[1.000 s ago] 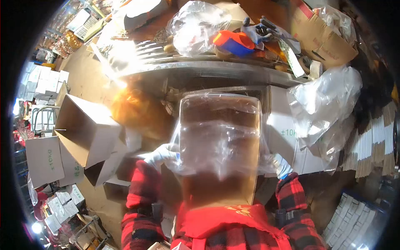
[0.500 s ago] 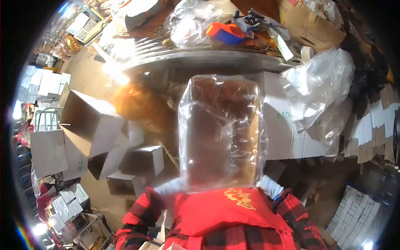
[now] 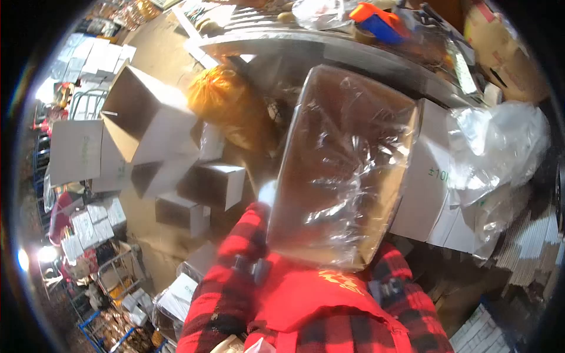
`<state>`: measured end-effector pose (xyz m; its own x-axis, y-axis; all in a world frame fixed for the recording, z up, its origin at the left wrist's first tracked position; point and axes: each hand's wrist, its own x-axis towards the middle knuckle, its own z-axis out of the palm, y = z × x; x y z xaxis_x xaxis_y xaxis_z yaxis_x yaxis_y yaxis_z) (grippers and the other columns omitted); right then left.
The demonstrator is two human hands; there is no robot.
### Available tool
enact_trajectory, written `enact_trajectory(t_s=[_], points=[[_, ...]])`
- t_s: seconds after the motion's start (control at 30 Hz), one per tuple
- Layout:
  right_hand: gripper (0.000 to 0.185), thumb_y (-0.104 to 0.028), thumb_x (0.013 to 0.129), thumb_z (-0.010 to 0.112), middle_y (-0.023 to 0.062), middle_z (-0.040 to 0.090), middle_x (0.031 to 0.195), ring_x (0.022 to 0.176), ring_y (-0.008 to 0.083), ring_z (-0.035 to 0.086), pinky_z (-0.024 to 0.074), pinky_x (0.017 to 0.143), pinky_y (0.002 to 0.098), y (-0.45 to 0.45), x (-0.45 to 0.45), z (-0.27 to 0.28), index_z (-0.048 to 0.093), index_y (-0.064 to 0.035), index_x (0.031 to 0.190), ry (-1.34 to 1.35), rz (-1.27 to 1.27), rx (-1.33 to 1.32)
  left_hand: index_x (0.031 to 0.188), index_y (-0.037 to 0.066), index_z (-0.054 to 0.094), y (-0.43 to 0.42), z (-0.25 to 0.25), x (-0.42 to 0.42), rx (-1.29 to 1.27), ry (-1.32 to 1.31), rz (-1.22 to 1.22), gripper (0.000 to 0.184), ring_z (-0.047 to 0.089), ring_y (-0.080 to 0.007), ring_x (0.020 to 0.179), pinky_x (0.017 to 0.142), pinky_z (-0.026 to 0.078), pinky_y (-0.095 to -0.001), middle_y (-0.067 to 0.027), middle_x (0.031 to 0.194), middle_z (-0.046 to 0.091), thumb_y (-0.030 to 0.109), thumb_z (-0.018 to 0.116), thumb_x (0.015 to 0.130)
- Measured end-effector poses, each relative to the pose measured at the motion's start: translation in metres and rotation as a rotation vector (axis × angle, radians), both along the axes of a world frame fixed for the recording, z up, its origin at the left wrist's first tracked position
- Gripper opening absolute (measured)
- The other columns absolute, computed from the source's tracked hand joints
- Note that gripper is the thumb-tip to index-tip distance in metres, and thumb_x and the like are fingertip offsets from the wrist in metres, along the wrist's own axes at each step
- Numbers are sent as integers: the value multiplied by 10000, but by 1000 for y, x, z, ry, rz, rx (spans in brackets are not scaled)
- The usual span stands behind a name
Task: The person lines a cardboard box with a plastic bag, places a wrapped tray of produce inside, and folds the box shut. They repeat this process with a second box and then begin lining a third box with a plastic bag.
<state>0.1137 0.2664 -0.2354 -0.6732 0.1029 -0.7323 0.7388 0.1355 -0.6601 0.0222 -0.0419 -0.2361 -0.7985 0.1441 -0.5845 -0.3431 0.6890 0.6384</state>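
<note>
An open cardboard box (image 3: 344,176) lined with a clear plastic bag is tilted in front of my chest, its open side toward me. The film is crinkled and reflects light across the opening. At the box's left side shows a small, blurred part of my left hand (image 3: 268,193) in a pale glove, held against the box; its fingers are mostly hidden. My right sleeve (image 3: 393,276) reaches up behind the lower right corner of the box, which hides my right hand. The red apron (image 3: 318,300) lies just below the box.
White cartons (image 3: 426,176) stand at the right under a loose clear plastic bag (image 3: 500,147). Open boxes (image 3: 153,112) and an orange sack (image 3: 226,106) are on the floor at left. A metal-edged bench (image 3: 329,50) spans the front, bearing an orange and blue object (image 3: 379,22).
The lined box has tilted clockwise and shifted right in view, its film now lying closer to the inside. My left hand has moved up along its side; my right hand has gone out of sight.
</note>
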Motion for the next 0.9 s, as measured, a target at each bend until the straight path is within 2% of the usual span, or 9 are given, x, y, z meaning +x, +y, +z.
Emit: enact_trajectory(t_s=[0.13, 0.27, 0.33, 0.43, 0.57, 0.63, 0.77, 0.83, 0.9], points=[[316, -328, 853, 494, 41, 533, 587, 489, 162, 485, 413, 483, 332, 32, 4, 102, 585, -27, 829, 184, -220, -111, 969, 37, 555, 19, 23, -2, 520, -240, 781, 179, 536, -137, 756, 668, 454, -277, -49, 829, 578, 135, 510, 826], [343, -356, 873, 490, 31, 527, 583, 486, 153, 479, 412, 482, 326, 22, -56, 162, 582, -27, 847, 437, -257, 27, 964, 40, 535, 34, 26, 17, 651, -196, 881, 152, 502, -130, 818, 739, 429, -276, -46, 877, 559, 133, 482, 856], [255, -288, 818, 577, -23, 517, 701, 599, 72, 421, 386, 548, 247, 28, -92, 154, 601, -34, 832, -160, 442, 900, 948, 31, 541, 40, 21, 26, 511, -32, 744, 162, 502, -123, 794, 714, 424, -265, -33, 862, 573, 165, 496, 868], [163, -196, 764, 608, 5, 568, 644, 537, 137, 497, 415, 515, 303, 77, -100, 114, 610, -33, 770, 372, -16, 135, 854, 53, 591, 37, 58, 26, 568, 85, 788, 77, 492, -64, 717, 675, 415, -219, 19, 756, 585, 123, 585, 822], [155, -111, 757, 565, 13, 595, 746, 679, 133, 550, 429, 601, 255, 106, -100, 132, 605, -2, 860, 333, 209, 238, 955, -9, 568, -36, 60, 60, 405, -28, 793, 236, 562, -165, 776, 686, 460, -311, -88, 863, 603, 197, 539, 841], [166, -129, 776, 551, 26, 607, 770, 698, 158, 562, 435, 573, 269, 126, -110, 111, 597, 5, 862, 320, 404, 506, 1022, -20, 553, -41, 99, 59, 754, -32, 878, 307, 567, -181, 845, 759, 457, -319, -105, 935, 605, 232, 536, 848], [302, -262, 749, 623, 29, 587, 718, 634, 139, 530, 439, 566, 301, 69, -133, 149, 614, 11, 877, 403, 582, 354, 1060, 7, 548, -37, 115, 17, 287, 650, 849, 345, 535, -174, 939, 846, 407, -298, -89, 981, 586, 226, 612, 802], [293, -255, 737, 647, 21, 577, 739, 634, 118, 518, 435, 549, 289, 9, -136, 198, 599, 18, 831, 384, 667, 224, 944, 23, 589, -69, 119, 12, 45, 716, 1228, 288, 581, -205, 834, 763, 440, -346, -110, 835, 621, 216, 660, 743], [256, -240, 754, 632, 11, 568, 749, 633, 107, 512, 428, 534, 274, 23, -166, 154, 595, 7, 809, 636, 753, 167, 883, 38, 610, -119, 149, 58, -418, 587, 1135, 281, 598, -265, 785, 710, 447, -397, -128, 772, 628, 273, 638, 732]])
